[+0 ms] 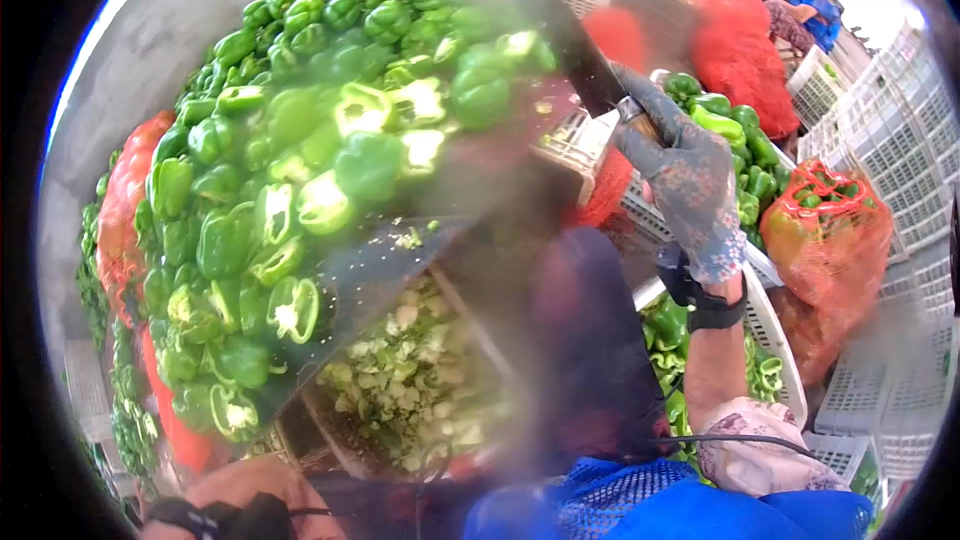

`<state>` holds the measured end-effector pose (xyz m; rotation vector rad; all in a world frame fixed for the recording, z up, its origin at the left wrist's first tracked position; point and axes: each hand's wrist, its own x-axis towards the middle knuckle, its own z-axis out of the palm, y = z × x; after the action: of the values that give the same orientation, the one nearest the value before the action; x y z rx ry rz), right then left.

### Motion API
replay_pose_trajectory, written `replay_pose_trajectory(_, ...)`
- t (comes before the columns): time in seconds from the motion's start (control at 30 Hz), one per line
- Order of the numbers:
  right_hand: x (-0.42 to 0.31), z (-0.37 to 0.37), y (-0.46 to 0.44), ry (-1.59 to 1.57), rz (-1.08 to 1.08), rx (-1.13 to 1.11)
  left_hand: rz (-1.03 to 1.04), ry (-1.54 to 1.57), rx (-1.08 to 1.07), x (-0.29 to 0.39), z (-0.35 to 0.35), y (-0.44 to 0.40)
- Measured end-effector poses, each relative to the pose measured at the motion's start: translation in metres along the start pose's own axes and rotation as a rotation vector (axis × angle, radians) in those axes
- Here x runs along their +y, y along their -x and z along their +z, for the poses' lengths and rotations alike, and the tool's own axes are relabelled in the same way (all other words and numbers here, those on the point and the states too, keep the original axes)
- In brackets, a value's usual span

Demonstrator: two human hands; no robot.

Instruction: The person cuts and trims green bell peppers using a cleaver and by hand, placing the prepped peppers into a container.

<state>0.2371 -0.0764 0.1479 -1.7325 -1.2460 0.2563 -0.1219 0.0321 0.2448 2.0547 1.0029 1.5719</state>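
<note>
My right hand (690,165), in a grey patterned glove, is closed around the wooden handle of a large knife (570,35). The broad dark blade points up and to the left, beside a big heap of green bell peppers (225,240). Several peppers at the heap's near edge are cut open, such as a halved pepper (293,309) showing its pale core. Only my left forearm and a black wrist strap show at the bottom left; the left hand itself is out of frame. A blurred smear covers the middle of the view.
Below the heap, a container holds pale pepper cores and scraps (400,380). At right stand a white basket (790,360) of cut peppers, a red mesh sack (830,230) and stacked white crates (900,120). Another person (815,10) sits at the far right.
</note>
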Motion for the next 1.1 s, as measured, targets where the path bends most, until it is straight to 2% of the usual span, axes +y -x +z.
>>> replay_pose_trajectory(0.07,0.017,0.002,-0.002,-0.054,-0.062,0.056,-0.007,-0.064,-0.048,-0.004,0.014,-0.017)
replay_pose_trajectory(0.2,0.047,0.008,-0.012,-0.063,0.092,0.055,-0.012,-0.123,-0.072,-0.010,0.033,-0.032)
replay_pose_trajectory(0.3,0.055,0.016,-0.022,-0.054,0.082,0.040,-0.012,-0.116,-0.053,-0.012,0.041,-0.033)
replay_pose_trajectory(0.4,0.105,0.033,-0.055,0.103,-0.027,0.040,0.012,-0.072,-0.022,-0.007,0.051,-0.021)
replay_pose_trajectory(0.47,0.109,0.036,-0.074,0.123,0.083,0.005,0.032,-0.017,0.010,-0.002,0.058,-0.007)
replay_pose_trajectory(0.63,0.153,0.066,-0.137,0.224,-0.106,0.082,0.155,0.174,0.105,0.013,0.076,0.040)
replay_pose_trajectory(0.7,0.157,0.067,-0.156,0.287,-0.153,0.033,0.235,0.211,0.112,0.016,0.082,0.048)
replay_pose_trajectory(0.83,0.232,0.110,-0.195,0.467,-0.597,0.123,0.337,0.281,0.059,0.018,0.087,0.057)
replay_pose_trajectory(0.87,0.238,0.123,-0.214,0.429,-0.505,0.111,0.351,0.313,0.056,0.015,0.090,0.063)
replay_pose_trajectory(0.9,0.237,0.133,-0.227,0.391,-0.414,0.091,0.310,0.340,0.036,0.007,0.094,0.066)
replay_pose_trajectory(0.93,0.199,0.120,-0.215,0.387,-0.456,-0.061,0.259,0.360,0.014,0.000,0.099,0.068)
replay_pose_trajectory(1.0,0.155,0.109,-0.193,0.440,-0.529,-0.200,0.044,0.284,-0.073,-0.027,0.116,0.073)
replay_pose_trajectory(1.03,0.153,0.109,-0.186,0.440,-0.562,-0.226,-0.031,0.111,-0.153,-0.040,0.124,0.075)
replay_pose_trajectory(1.07,0.151,0.109,-0.179,0.438,-0.595,-0.253,-0.223,0.175,-0.152,-0.063,0.131,0.083)
replay_pose_trajectory(1.1,0.156,0.107,-0.176,0.411,-0.625,-0.231,-0.260,0.153,-0.172,-0.076,0.140,0.086)
